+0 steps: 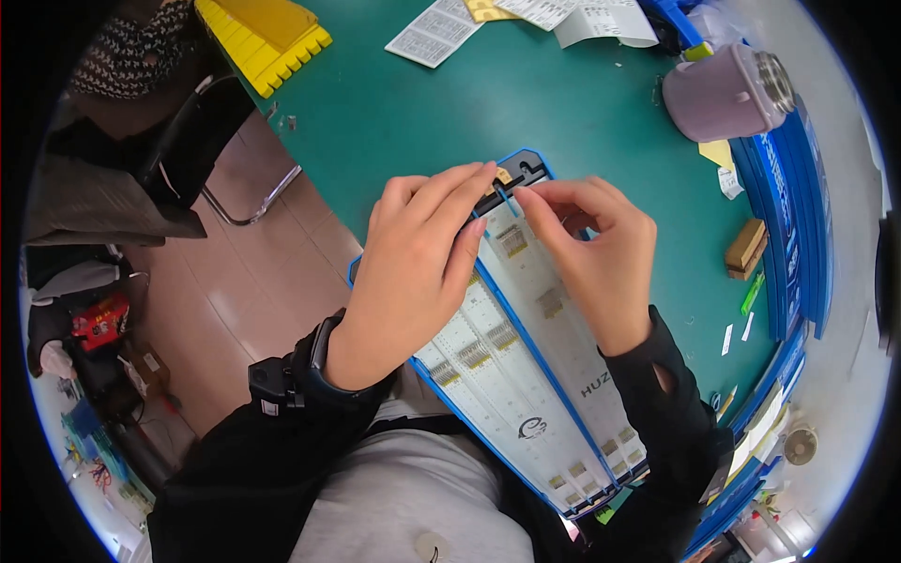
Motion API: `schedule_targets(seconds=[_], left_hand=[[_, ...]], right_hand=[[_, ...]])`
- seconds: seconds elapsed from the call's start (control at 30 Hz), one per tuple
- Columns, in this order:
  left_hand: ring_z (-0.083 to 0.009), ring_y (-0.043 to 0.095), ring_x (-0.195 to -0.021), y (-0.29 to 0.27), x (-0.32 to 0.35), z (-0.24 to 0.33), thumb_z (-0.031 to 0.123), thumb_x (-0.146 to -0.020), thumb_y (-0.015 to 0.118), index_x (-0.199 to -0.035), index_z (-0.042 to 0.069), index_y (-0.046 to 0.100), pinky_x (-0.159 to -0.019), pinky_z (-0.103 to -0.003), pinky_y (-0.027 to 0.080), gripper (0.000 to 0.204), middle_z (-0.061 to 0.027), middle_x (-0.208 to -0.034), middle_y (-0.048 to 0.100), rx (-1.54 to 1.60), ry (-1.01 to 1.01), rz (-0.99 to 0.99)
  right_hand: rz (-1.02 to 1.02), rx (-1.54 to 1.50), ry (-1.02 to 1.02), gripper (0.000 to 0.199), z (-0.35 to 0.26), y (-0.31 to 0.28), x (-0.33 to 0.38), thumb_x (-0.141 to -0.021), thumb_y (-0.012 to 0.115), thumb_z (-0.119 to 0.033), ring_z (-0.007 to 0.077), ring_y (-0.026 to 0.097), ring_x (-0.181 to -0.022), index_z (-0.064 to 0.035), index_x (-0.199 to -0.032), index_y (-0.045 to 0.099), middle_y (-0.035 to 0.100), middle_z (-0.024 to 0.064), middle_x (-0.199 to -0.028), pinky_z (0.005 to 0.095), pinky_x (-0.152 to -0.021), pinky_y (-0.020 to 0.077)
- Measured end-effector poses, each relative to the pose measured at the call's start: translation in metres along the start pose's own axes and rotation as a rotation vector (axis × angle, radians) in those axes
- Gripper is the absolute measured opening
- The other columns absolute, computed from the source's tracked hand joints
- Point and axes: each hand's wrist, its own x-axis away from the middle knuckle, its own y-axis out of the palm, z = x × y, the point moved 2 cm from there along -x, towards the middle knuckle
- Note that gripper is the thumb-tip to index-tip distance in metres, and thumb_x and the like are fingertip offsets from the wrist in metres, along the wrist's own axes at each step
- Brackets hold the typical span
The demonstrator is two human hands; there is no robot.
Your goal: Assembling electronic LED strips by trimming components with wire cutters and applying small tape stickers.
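Observation:
A long white panel with a blue frame (526, 361) lies slanted across the near edge of the green table (526, 103), reaching from my lap to a black end piece (519, 173). My left hand (418, 272) rests on the panel's left side, fingertips pressing the black end piece. My right hand (596, 253) is at the panel's top right, thumb and forefinger pinching a thin blue strip (508, 202) that runs along the panel's middle. Small striped labels (513, 241) dot the white surface.
A lilac cylindrical container (727, 94) stands at the back right. Yellow plastic trays (267, 38) and printed papers (441, 33) lie at the table's far side. Stacked blue frames (798, 216) line the right edge, with a small brown box (746, 249). A chair (202, 141) stands left.

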Motion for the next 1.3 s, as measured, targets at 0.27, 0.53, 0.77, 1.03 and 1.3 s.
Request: schedule_targets(seconds=[0.27, 0.53, 0.77, 1.03, 1.3], left_hand=[[-0.0265, 0.051, -0.098, -0.001, -0.001, 0.0, -0.003, -0.082, 0.056, -0.124, 0.004, 0.058, -0.088, -0.036, 0.043, 0.043, -0.0078, -0.121, 0.059, -0.01, -0.032, -0.004], [-0.0273, 0.051, -0.098, -0.002, -0.002, -0.001, -0.005, -0.084, 0.052, -0.125, 0.004, 0.059, -0.089, -0.034, 0.043, 0.042, -0.009, -0.122, 0.06, -0.004, -0.039, -0.028], [-0.0274, 0.052, -0.098, -0.001, -0.002, -0.003, -0.004, -0.084, 0.053, -0.125, 0.004, 0.06, -0.089, -0.034, 0.043, 0.042, -0.0091, -0.122, 0.06, -0.01, -0.028, -0.023], [-0.0275, 0.052, -0.098, -0.002, -0.002, -0.002, -0.004, -0.084, 0.053, -0.124, 0.004, 0.06, -0.089, -0.034, 0.043, 0.042, -0.0088, -0.122, 0.061, -0.011, -0.034, -0.018], [-0.0278, 0.053, -0.098, -0.001, -0.002, -0.001, -0.005, -0.083, 0.053, -0.124, 0.004, 0.06, -0.089, -0.034, 0.043, 0.043, -0.0091, -0.121, 0.061, -0.011, -0.024, -0.018]], right_hand=[[0.016, -0.127, 0.165, 0.01, 0.008, 0.009, -0.007, -0.082, 0.074, -0.008, 0.0047, 0.051, -0.059, 0.0012, -0.086, 0.071, 0.063, 0.0026, -0.074, 0.0195, -0.054, 0.0408], [0.015, -0.125, 0.21, 0.012, 0.008, 0.011, -0.01, -0.081, 0.075, -0.01, 0.0037, 0.048, -0.059, 0.0007, -0.087, 0.072, 0.063, 0.0015, -0.074, 0.0191, -0.053, 0.0386], [-0.009, -0.042, 0.113, 0.01, 0.009, 0.011, -0.009, -0.08, 0.075, -0.009, 0.004, 0.046, -0.055, -0.0013, -0.086, 0.072, 0.063, 0.0014, -0.073, 0.0199, -0.05, 0.0364], [0.034, -0.066, 0.064, 0.009, 0.007, 0.014, -0.009, -0.08, 0.075, -0.008, 0.0044, 0.047, -0.056, -0.0033, -0.087, 0.073, 0.065, 0.002, -0.076, 0.02, -0.05, 0.0375], [0.04, -0.042, 0.065, 0.01, 0.008, 0.013, -0.007, -0.08, 0.075, -0.009, 0.0047, 0.049, -0.056, -0.003, -0.088, 0.073, 0.066, 0.0024, -0.077, 0.0198, -0.051, 0.0389]])
